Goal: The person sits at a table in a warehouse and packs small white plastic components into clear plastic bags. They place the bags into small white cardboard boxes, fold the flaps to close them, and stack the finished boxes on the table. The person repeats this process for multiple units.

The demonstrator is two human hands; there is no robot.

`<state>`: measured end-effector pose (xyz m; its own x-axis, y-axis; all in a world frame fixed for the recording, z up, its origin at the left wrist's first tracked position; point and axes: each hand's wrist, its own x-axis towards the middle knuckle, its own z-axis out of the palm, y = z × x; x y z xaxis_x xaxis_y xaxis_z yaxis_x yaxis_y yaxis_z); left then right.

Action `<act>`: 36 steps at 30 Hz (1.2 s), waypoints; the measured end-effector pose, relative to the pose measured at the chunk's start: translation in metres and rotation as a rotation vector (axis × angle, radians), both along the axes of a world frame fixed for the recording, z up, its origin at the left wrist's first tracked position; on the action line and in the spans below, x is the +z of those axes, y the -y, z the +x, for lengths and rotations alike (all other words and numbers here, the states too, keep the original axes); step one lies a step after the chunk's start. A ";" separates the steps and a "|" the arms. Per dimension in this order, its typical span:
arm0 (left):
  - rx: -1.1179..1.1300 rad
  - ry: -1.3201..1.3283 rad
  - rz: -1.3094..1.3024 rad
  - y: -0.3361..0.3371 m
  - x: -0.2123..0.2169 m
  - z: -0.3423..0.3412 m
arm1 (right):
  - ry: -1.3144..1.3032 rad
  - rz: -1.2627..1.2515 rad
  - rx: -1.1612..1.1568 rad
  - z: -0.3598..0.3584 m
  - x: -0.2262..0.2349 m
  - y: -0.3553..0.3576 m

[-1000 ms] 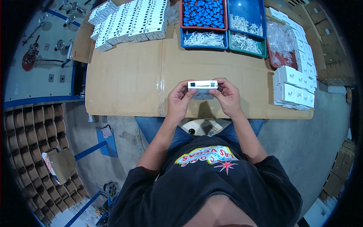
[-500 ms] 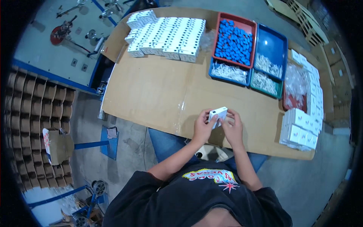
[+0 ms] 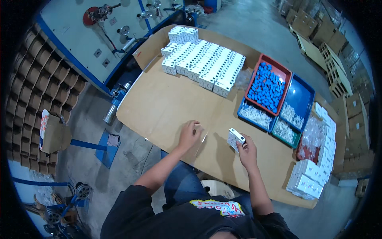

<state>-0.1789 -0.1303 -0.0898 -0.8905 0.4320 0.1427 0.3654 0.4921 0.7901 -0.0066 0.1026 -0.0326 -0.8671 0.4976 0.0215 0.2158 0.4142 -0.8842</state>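
Note:
In my right hand is a small white box, gripped by its right side between thumb and fingers. The box is tilted, with a dark slot on its top end and print on its face. It is held over the brown cardboard tabletop. My left hand is apart from it, to the left and low over the cardboard. Its fingers are loosely bent with a gap at the thumb, and I see nothing in them. Beyond it stand rows of similar white boxes.
At the right, a red tray of blue pieces sits by blue trays and a green tray with small white pieces. Clear plastic bags and stacked white boxes lie farther right. A blue-edged machine stands far left.
My left hand has let go of the white box and moved left. The box stays in my right hand. The whole view has turned and shifted.

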 end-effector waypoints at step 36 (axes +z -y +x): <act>-0.009 -0.304 -0.231 0.047 -0.029 -0.064 | -0.392 0.688 0.002 -0.653 0.000 -0.025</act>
<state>-0.2429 -0.1770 -0.1191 -0.8185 0.4915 0.2974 0.5711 0.6405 0.5135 -0.6601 0.1274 -0.0325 -0.7340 0.2601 0.6274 -0.0597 0.8955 -0.4411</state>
